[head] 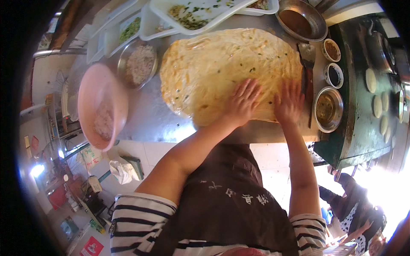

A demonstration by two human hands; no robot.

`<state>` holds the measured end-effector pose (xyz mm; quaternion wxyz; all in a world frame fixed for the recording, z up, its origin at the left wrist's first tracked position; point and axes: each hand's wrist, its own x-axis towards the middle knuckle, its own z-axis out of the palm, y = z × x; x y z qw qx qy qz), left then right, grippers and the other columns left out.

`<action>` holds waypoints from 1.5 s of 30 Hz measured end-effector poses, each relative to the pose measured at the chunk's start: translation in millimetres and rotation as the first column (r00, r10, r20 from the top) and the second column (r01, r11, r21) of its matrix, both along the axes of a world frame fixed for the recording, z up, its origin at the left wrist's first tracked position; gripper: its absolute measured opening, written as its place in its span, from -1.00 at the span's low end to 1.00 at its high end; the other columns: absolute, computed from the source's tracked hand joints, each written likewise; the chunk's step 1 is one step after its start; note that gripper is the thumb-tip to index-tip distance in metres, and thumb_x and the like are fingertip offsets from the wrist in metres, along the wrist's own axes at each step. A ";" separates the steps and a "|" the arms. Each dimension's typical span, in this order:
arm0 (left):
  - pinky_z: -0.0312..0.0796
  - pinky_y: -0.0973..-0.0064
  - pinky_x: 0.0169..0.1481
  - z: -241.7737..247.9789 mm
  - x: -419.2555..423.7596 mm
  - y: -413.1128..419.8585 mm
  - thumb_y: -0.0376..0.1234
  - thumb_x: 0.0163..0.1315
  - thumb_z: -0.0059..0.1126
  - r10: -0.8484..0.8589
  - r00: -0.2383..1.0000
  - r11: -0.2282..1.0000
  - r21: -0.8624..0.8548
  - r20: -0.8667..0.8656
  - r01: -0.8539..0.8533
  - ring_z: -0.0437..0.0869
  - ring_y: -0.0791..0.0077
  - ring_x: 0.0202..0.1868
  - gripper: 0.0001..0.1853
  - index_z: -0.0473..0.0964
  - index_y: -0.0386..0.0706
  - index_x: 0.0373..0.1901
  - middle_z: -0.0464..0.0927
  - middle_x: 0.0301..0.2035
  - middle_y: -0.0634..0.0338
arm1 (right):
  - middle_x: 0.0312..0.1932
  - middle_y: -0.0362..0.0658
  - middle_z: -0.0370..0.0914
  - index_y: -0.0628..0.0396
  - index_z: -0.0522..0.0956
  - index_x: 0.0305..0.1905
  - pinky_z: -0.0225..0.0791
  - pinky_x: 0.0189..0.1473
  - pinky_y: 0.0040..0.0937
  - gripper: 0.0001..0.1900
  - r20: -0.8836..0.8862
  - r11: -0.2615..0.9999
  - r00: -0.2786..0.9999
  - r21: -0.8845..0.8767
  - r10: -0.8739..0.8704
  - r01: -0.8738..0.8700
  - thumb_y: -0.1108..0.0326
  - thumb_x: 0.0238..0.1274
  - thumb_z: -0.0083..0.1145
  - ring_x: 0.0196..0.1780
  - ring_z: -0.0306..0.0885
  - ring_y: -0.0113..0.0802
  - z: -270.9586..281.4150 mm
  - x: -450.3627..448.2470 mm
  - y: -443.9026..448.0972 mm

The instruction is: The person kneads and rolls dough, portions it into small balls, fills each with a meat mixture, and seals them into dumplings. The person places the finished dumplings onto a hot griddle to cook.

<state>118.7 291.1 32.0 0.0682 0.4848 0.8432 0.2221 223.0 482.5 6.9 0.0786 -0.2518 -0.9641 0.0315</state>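
Note:
A large flattened sheet of oily dough (205, 70), flecked with green bits, is spread over the metal worktop. My left hand (244, 101) lies palm down on its near part, fingers spread a little. Beside it, my right hand (289, 102) rests near the dough's right front edge, also palm down and slightly blurred. Neither hand grips anything. Right of the dough lies a metal scraper with a wooden handle (309, 80). A metal bowl of yellowish liquid (326, 108) stands closest to my right hand.
Plastic trays of chopped filling (192, 19) and a pan of brown sauce (302, 24) line the back. A metal bowl (141, 65) and a pink basin (102, 105) stand left. Small bowls (331, 50) stand right, beside a griddle (358, 121) bearing dough pieces. A person (355, 201) is lower right.

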 end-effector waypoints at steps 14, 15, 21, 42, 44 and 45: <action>-0.03 0.00 0.47 7.0 -54.7 -203.2 -0.02 0.24 0.13 0.454 0.835 0.873 -0.034 -0.312 -0.487 -0.08 -0.01 0.50 -0.15 0.03 -0.25 0.44 -0.09 0.45 -0.14 | 0.53 -0.05 0.00 -0.15 0.33 0.38 -0.20 0.43 0.25 -0.30 -0.121 0.855 0.891 -0.250 0.438 -0.454 -0.14 0.15 0.11 0.57 -0.13 -0.01 -12.4 -65.0 -270.9; -0.04 -0.02 0.47 6.3 -62.1 -207.1 -0.01 0.23 0.14 0.479 0.841 0.858 -0.067 -0.252 -0.508 -0.08 -0.03 0.50 -0.14 0.03 -0.24 0.44 -0.10 0.45 -0.16 | 0.51 -0.05 0.04 -0.14 0.35 0.35 -0.18 0.42 0.25 -0.34 -0.090 0.844 0.873 -0.225 0.480 -0.487 -0.10 0.16 0.10 0.56 -0.10 -0.01 -9.8 -67.4 -269.6; -0.11 -0.15 0.45 -2.7 -54.3 -216.7 0.06 0.16 0.22 0.604 0.784 0.763 -0.181 -0.144 -0.621 -0.12 -0.22 0.48 -0.05 0.02 -0.21 0.45 -0.15 0.45 -0.25 | 0.41 -0.03 0.21 0.05 0.36 0.32 -0.06 0.35 0.25 -0.38 -0.071 0.908 0.919 0.143 -0.388 0.394 -0.03 0.22 0.05 0.45 0.06 0.05 13.7 -19.3 -102.2; 0.51 0.40 -0.14 42.3 -99.3 -194.5 -0.40 0.08 0.30 0.307 0.901 0.935 0.081 0.307 -0.346 0.66 0.18 -0.26 -0.70 0.60 -0.22 -0.11 0.63 -0.24 0.03 | -0.45 -0.12 0.61 0.19 0.62 -0.38 0.47 -0.24 -0.37 -0.86 -0.064 0.863 0.993 -0.490 0.103 -0.121 0.38 -0.08 0.26 -0.34 0.62 -0.25 68.3 -2.9 -73.9; 0.52 0.33 -0.10 33.1 -78.5 -183.5 -0.42 0.05 0.31 0.199 0.973 0.962 0.168 0.118 -0.217 0.65 0.12 -0.18 -0.72 0.61 -0.21 -0.15 0.59 -0.17 0.03 | -0.45 -0.14 0.59 0.16 0.62 -0.41 0.48 -0.23 -0.32 -0.89 -0.005 0.962 0.968 -0.109 0.253 -0.252 0.38 -0.10 0.25 -0.30 0.63 -0.20 67.2 11.5 -71.4; 0.51 0.31 -0.09 28.3 -65.5 -175.8 -0.44 0.04 0.31 0.179 0.973 0.960 0.189 0.147 -0.206 0.64 0.10 -0.16 -0.74 0.61 -0.22 -0.18 0.59 -0.18 0.02 | -0.45 -0.13 0.61 0.15 0.63 -0.41 0.48 -0.25 -0.31 -0.89 0.038 0.961 0.965 -0.109 0.258 -0.253 0.38 -0.09 0.24 -0.31 0.64 -0.20 66.7 16.7 -65.5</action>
